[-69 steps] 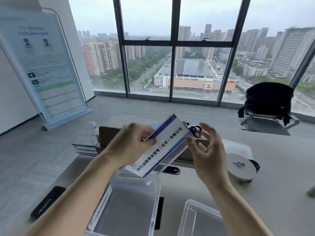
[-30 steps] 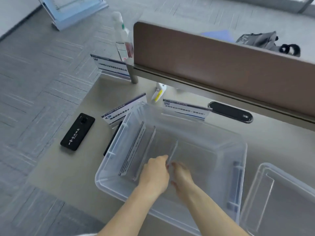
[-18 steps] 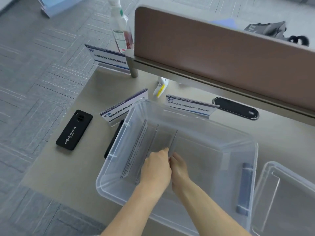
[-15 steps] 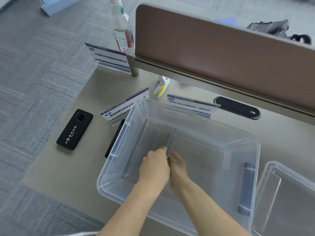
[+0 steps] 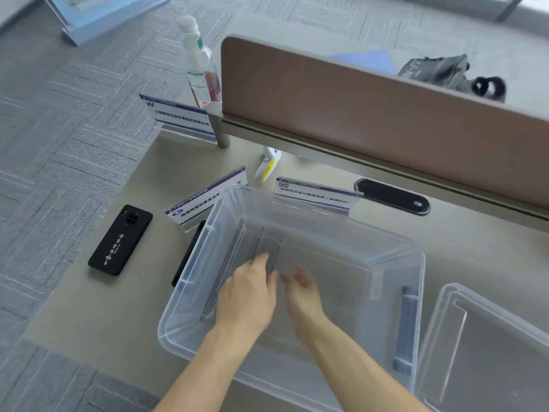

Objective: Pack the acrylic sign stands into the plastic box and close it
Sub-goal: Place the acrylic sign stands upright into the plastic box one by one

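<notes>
Here both hands are reaching down into the clear plastic box (image 5: 395, 263) on the desk (image 5: 133, 307). The left hand (image 5: 248, 295) is pinching the upright sign stand (image 5: 276, 251), its grip seemingly closed on the top edge, while the right hand (image 5: 303, 292) is hovering just beside it, fingers loosely spread, grasping nothing. Two more stands (image 5: 234, 257) are standing on edge near the box's left wall. The lid (image 5: 487, 352) is lying at right.

Desk (image 5: 142, 295) — box (image 5: 395, 263), phone (image 5: 120, 239), sign stands (image 5: 315, 196)
</notes>
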{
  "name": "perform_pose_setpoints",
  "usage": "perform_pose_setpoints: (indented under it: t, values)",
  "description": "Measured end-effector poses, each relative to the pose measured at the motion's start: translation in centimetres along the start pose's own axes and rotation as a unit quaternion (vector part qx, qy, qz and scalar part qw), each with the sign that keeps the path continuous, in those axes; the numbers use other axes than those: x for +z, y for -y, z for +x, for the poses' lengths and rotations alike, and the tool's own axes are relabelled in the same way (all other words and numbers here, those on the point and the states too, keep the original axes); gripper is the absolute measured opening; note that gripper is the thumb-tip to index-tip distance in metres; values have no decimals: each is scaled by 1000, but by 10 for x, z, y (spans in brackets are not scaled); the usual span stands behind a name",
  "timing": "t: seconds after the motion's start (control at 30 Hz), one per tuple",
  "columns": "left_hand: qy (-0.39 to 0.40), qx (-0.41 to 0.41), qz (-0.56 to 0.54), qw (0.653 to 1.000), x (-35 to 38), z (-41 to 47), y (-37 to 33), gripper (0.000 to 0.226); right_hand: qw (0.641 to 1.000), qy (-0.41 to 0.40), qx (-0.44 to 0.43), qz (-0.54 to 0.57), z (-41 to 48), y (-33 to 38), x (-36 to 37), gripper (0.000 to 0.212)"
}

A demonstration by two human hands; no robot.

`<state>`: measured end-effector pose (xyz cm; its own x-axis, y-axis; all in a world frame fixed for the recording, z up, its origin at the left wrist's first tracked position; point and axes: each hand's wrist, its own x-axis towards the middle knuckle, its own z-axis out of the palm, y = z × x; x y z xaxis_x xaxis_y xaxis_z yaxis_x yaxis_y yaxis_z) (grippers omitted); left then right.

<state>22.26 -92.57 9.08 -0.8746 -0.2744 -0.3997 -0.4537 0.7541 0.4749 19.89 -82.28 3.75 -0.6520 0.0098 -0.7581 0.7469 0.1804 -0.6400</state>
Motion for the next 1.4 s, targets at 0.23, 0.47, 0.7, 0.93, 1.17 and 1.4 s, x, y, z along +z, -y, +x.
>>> perform_pose_setpoints:
  t: [0.23, 0.47, 0.7, 0.93, 1.17, 1.4]
  values:
    - [-63, 17, -216, 974, -97, 31, -93, 34, 974, -58, -221, 2, -43, 121, -76, 34]
    - [-1, 34, -126, 991, -123, 100, -115, 37, 929, -107, -315, -163, -27, 194, -141, 29]
    - [132, 67, 103, 984, -98, 169, -89, 58, 908, -67, -117, -396, 49, 169, -164, 60]
    - [204, 95, 138, 964, -69, 216, -80, 60, 882, -52, -206, -420, 109, 154, -152, 58]
    - [199, 170, 120, 957, -39, 237, -67, 39, 812, -78, -298, -495, 144, 143, -141, 18]
    - [128, 236, 129, 955, -66, 216, -82, 30, 789, -135, -369, -472, 107, 149, -149, 12]
